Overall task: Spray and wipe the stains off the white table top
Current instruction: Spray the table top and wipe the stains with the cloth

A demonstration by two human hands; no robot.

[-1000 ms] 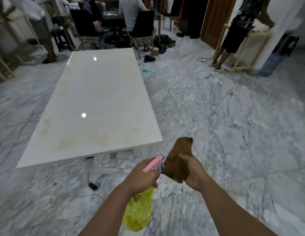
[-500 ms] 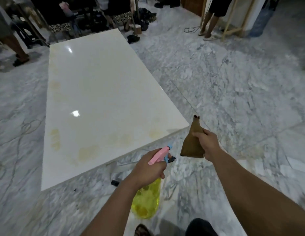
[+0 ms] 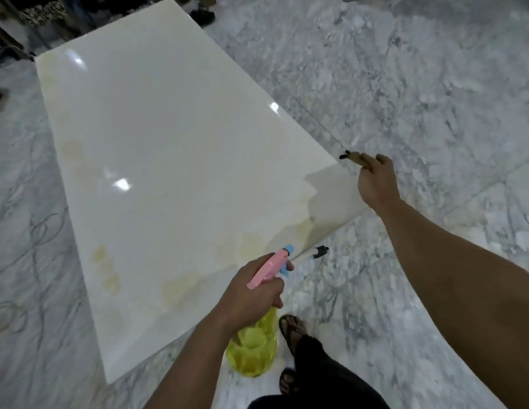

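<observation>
Gripping the yellow plastic spray bottle point(image 3: 252, 354) at its pink trigger neck, left hand point(image 3: 251, 293) aims over the stained glossy white desk point(image 3: 157, 160); right hand point(image 3: 375, 184) fingers pinch the soft, limp brown cloth point(image 3: 356, 157).

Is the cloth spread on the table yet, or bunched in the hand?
Bunched. The right hand grips the brown cloth beside the table corner; only a small crumpled end shows.

A glossy white table top point(image 3: 168, 149) fills the left and centre of the frame, standing on grey-veined marble floor point(image 3: 419, 84). Yellowish stains point(image 3: 108, 268) mark its near edge and lower-left side.
</observation>
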